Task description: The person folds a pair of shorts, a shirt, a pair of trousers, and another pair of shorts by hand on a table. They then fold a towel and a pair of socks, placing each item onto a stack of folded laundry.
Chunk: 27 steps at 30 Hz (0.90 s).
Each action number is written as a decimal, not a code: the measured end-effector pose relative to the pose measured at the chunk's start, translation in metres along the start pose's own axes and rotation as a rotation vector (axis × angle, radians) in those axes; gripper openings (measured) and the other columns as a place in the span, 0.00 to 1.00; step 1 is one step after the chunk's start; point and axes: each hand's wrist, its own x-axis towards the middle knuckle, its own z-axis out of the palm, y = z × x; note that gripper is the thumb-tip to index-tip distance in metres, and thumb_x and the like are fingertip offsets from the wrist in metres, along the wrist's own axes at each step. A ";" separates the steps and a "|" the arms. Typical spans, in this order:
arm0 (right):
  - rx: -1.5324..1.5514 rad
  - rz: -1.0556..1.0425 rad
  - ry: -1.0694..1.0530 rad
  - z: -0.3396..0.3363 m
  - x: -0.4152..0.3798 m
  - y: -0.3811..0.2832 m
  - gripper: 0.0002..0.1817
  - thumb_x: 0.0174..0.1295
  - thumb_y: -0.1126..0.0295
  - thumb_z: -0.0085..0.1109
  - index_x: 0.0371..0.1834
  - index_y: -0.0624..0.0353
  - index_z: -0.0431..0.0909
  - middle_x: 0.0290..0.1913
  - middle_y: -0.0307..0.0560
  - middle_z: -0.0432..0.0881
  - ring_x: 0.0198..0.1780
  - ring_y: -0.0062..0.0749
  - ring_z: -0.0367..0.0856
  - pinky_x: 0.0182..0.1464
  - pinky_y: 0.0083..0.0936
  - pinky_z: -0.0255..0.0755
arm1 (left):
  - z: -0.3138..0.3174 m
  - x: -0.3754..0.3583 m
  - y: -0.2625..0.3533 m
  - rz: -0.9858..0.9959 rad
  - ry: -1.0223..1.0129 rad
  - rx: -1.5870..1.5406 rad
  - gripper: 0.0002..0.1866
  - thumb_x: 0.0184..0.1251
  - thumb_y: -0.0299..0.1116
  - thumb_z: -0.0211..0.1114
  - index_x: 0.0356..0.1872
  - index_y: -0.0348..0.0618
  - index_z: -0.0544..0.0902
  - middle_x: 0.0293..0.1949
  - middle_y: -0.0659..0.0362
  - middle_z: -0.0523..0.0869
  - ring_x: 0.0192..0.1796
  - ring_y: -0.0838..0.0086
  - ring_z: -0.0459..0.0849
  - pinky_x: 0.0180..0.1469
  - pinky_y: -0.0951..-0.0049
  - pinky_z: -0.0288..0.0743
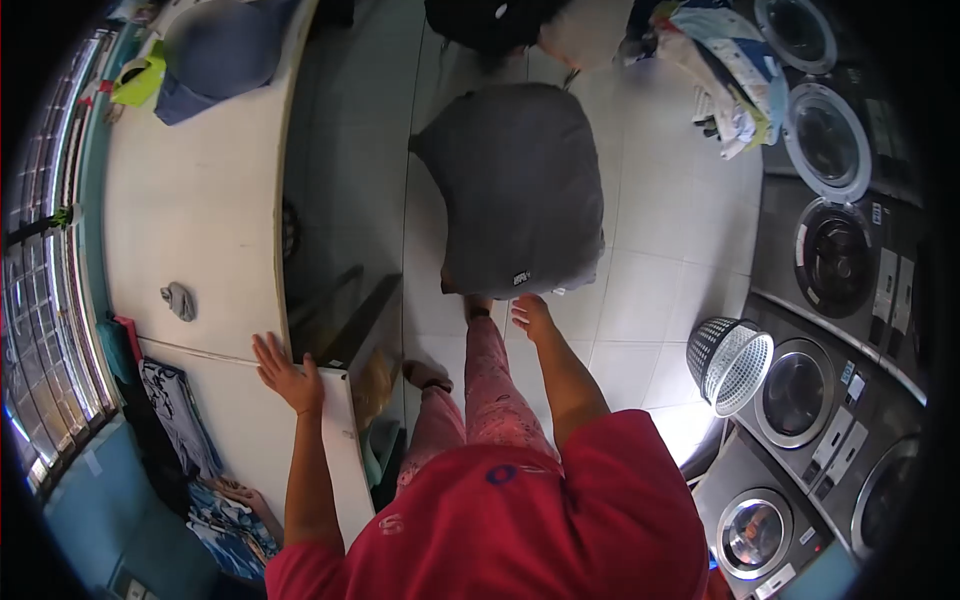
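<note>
My left hand (289,376) lies with fingers spread on the pale table, close to its edge and the seam between two tabletops. In front of my legs is a large, plump dark grey cushion (520,190) with a small white label near its lower edge. My right hand (533,316) is just below that lower edge, fingers apart and nothing in them. A small grey crumpled cloth (179,301) sits on the table beyond my left hand.
Front-loading washing machines (795,393) line the right side, two with doors swung out. A white and grey laundry basket (730,367) stands before them. Clothes (730,70) are heaped at the upper right. Another person in black (490,25) is beyond the cushion. Folded clothes (180,415) lie left.
</note>
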 end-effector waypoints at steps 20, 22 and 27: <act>-2.277 -1.307 -0.815 0.170 0.075 -0.081 0.07 0.51 0.66 0.51 0.26 0.49 0.80 0.35 0.35 0.75 0.45 0.28 0.71 0.45 0.26 0.64 | -0.004 0.009 0.004 -0.068 -0.046 -0.042 0.37 0.45 0.31 0.54 0.64 0.44 0.57 0.68 0.47 0.51 0.70 0.55 0.46 0.67 0.53 0.34; -2.281 -1.359 -0.866 0.171 0.081 -0.090 0.06 0.50 0.66 0.52 0.25 0.48 0.80 0.35 0.34 0.75 0.45 0.28 0.71 0.46 0.24 0.64 | -0.004 0.011 0.004 -0.085 -0.043 -0.050 0.37 0.45 0.31 0.54 0.63 0.43 0.58 0.68 0.47 0.51 0.70 0.55 0.46 0.67 0.54 0.34; -2.406 -1.488 -1.152 0.183 0.083 -0.101 0.05 0.49 0.67 0.52 0.22 0.46 0.80 0.32 0.36 0.77 0.42 0.29 0.73 0.45 0.23 0.65 | -0.005 0.010 0.002 -0.078 -0.035 -0.082 0.35 0.45 0.30 0.54 0.62 0.43 0.60 0.67 0.46 0.53 0.70 0.55 0.47 0.67 0.54 0.34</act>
